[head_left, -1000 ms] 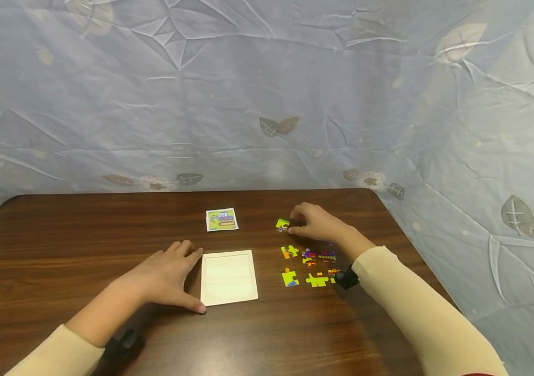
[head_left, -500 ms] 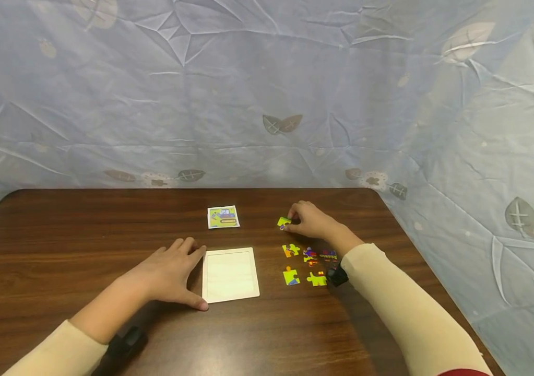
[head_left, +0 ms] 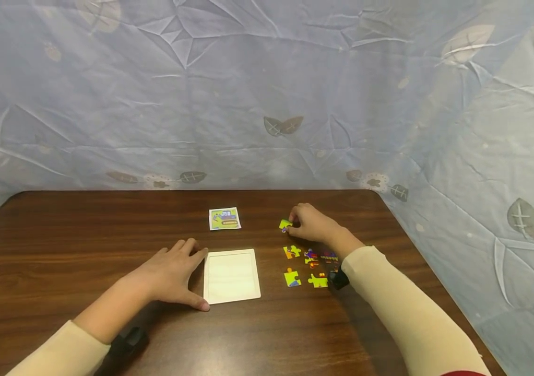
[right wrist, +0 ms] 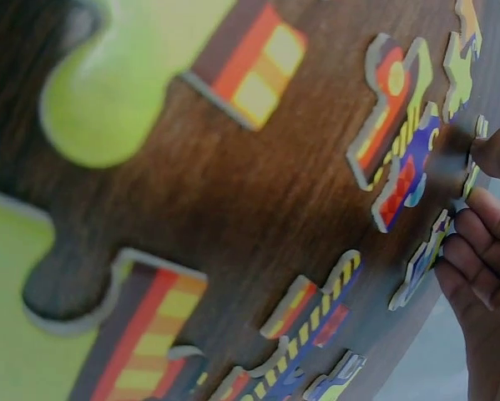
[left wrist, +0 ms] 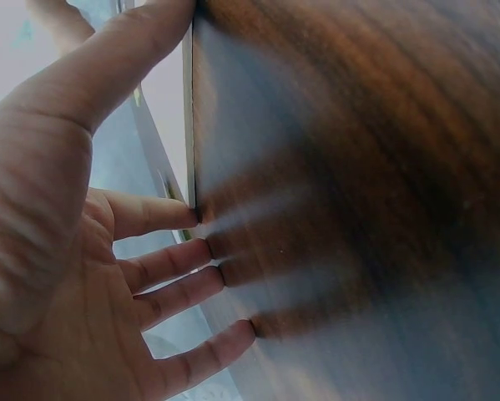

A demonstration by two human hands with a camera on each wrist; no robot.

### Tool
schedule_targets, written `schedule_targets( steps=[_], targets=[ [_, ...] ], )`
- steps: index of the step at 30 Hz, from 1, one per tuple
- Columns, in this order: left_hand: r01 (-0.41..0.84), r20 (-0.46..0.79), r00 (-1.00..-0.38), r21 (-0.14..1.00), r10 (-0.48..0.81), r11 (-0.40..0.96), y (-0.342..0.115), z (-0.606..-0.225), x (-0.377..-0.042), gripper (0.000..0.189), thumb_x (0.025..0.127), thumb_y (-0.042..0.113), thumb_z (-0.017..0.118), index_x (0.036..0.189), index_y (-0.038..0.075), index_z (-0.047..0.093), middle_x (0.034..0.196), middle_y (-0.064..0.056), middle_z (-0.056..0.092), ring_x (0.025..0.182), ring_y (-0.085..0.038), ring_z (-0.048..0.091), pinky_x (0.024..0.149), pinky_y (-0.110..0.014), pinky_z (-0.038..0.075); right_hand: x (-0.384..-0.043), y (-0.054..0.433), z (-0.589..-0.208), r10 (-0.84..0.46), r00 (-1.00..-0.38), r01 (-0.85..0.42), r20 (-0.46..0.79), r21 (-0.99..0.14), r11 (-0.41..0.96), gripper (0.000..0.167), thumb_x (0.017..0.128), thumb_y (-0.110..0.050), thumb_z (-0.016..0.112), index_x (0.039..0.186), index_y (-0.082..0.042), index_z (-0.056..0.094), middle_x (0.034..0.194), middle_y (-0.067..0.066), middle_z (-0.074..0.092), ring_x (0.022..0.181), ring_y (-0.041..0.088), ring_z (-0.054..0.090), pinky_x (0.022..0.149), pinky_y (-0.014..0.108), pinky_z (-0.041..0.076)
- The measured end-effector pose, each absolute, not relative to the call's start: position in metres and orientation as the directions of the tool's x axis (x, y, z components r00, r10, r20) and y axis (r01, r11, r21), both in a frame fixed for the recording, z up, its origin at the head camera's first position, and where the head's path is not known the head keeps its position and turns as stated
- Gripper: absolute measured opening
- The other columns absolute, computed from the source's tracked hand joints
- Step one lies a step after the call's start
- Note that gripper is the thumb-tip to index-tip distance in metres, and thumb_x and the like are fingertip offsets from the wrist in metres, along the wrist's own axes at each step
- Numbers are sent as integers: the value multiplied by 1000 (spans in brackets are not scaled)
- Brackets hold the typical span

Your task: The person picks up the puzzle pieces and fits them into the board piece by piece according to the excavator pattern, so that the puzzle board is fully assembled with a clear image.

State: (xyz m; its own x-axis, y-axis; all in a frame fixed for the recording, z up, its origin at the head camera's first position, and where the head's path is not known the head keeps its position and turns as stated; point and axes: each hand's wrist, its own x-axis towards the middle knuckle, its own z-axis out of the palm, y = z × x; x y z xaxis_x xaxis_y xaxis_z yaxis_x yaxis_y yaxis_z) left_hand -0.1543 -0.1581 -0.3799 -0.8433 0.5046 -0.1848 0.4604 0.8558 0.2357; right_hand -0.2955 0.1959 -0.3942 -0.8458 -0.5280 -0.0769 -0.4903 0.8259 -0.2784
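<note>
In the head view, my left hand (head_left: 168,274) touches the left side of a square white puzzle tray (head_left: 231,277). Its thumb lies at the near corner and its index finger at the far one; the left wrist view shows the fingers (left wrist: 179,261) spread and nearly straight, their tips on the table. Farther right, my right hand (head_left: 313,224) pinches a green puzzle piece (head_left: 284,224) between thumb and fingers. That piece shows edge-on in the right wrist view, partly covered by the fingertips. A picture card (head_left: 224,218) lies behind the tray.
Several more puzzle pieces lie between the tray and my right forearm, among them a green one with a blue corner (head_left: 292,278) and a green-orange one (head_left: 292,251). Some are hidden under the wrist. A patterned cloth (head_left: 229,104) hangs behind the brown table (head_left: 83,230).
My right thumb and fingers have moved slightly left onto the green puzzle piece and pinch it. My left hand stays against the tray. The head view has shifted a little.
</note>
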Motion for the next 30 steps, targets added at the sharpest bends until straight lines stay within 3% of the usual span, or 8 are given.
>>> schedule_targets(
  steps=[6,13,23,30],
  targets=[
    [457,-195,-843,232,501,859,-158,-383,-153,126,65,82,80,157,3,45,152,-23,45,141,-44,47,107,-79,41,-290,197,-396,-554,-831,-523,-53,-268,809,28,96,-25,72,110,0,68,104,10,66,96,23,56,88,40,53],
    [458,-198,-843,222,500,861,-158,-382,-156,127,65,83,79,157,3,45,154,-25,44,143,-46,46,107,-77,43,-280,185,-387,-591,-807,-567,-1,-281,774,28,95,-27,74,109,-4,68,109,9,68,104,25,61,96,42,56],
    [460,-194,-842,227,503,858,-160,-377,-155,125,67,82,79,156,2,45,151,-23,46,141,-45,47,107,-77,43,-250,122,-373,-789,-614,-743,-33,-312,592,26,97,-23,73,112,-3,69,111,9,67,107,21,62,96,34,58],
    [442,-213,-845,236,490,865,-159,-377,-154,125,68,82,78,157,2,44,158,-26,42,146,-48,43,109,-77,41,-238,89,-378,-850,-525,-800,-43,-316,510,23,96,-22,73,108,-2,70,110,8,68,105,19,59,95,32,56]
  ],
)
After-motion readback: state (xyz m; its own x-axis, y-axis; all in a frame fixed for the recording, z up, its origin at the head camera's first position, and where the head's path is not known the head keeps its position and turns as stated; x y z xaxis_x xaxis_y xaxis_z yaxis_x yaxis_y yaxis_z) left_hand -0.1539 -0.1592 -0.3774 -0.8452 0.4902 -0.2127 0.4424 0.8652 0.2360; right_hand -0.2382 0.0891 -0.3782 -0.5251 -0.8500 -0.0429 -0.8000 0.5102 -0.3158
